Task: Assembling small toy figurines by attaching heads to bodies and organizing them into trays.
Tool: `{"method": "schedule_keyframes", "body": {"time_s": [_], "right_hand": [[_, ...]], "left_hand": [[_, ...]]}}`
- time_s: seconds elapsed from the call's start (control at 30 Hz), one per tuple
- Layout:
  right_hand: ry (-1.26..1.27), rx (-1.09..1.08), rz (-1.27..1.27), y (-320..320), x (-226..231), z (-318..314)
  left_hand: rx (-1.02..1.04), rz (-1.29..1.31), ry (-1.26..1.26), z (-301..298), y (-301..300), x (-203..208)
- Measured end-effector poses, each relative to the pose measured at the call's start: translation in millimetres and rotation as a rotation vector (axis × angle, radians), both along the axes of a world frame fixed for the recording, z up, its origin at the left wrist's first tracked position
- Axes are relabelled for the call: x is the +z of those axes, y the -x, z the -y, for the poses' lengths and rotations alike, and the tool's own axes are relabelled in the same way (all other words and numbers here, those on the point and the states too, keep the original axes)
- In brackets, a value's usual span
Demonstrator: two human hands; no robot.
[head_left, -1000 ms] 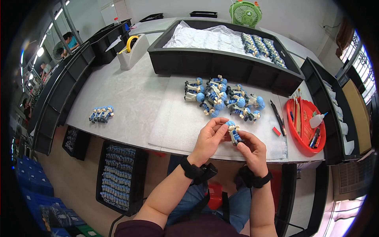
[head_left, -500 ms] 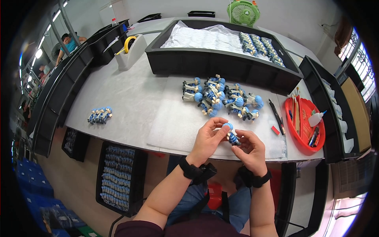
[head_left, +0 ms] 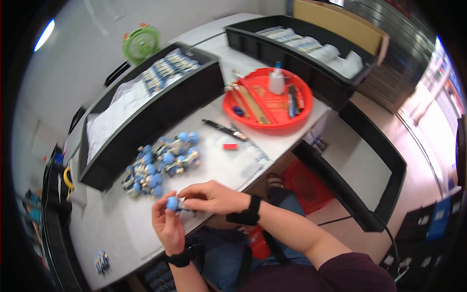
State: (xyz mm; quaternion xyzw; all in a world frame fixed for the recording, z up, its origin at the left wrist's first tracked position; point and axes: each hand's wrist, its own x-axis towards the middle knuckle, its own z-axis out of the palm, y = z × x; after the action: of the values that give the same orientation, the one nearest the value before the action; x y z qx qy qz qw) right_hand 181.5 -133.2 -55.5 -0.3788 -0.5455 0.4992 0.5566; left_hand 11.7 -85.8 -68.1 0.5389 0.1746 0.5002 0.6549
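Observation:
A small toy figurine with a blue ball-like head is between my two hands, above the near edge of the white table. The fingers of my left hand are closed round its head. My right hand pinches its body from the right, and its fingers cover most of the body. Beyond my hands lies a loose pile of similar blue-headed figurines, slightly blurred. A smaller cluster of figurines sits apart at the table's left near corner.
Behind the pile stands a long black bin with white wrapping and rows of figurines. A round red tray holds brushes, pens and a white squeeze bottle. Nearby lie a black pen-like tool and a red block. Another black bin stands far right.
My view has swung to the right and tilted, so the red tray now shows near the middle. Both hands still hold the figurine, with the right hand reaching across its body.

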Motion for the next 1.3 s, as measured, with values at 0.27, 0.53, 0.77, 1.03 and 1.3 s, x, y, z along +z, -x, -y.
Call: {"method": "schedule_keyframes", "body": {"time_s": [0.27, 0.53, 0.77, 1.03, 1.3], "right_hand": [[-0.151, 0.002, 0.175, -76, 14, 67], [0.362, -0.668, 0.546, -269, -8, 215], [0.709, -1.113, 0.979, -399, -150, 222], [0.692, -1.111, 0.857, -427, -235, 174], [0.618, -1.053, 1.068, -459, -273, 213]], "left_hand": [[0.051, -0.229, -0.1, 13, -14, 8], [0.047, -0.32, -0.152, 3, -3, 1], [0.03, -0.312, -0.113, 6, -5, -1], [0.196, -0.467, -0.118, 10, -7, 5], [0.132, -0.474, 0.009, 7, -20, 8]]}}
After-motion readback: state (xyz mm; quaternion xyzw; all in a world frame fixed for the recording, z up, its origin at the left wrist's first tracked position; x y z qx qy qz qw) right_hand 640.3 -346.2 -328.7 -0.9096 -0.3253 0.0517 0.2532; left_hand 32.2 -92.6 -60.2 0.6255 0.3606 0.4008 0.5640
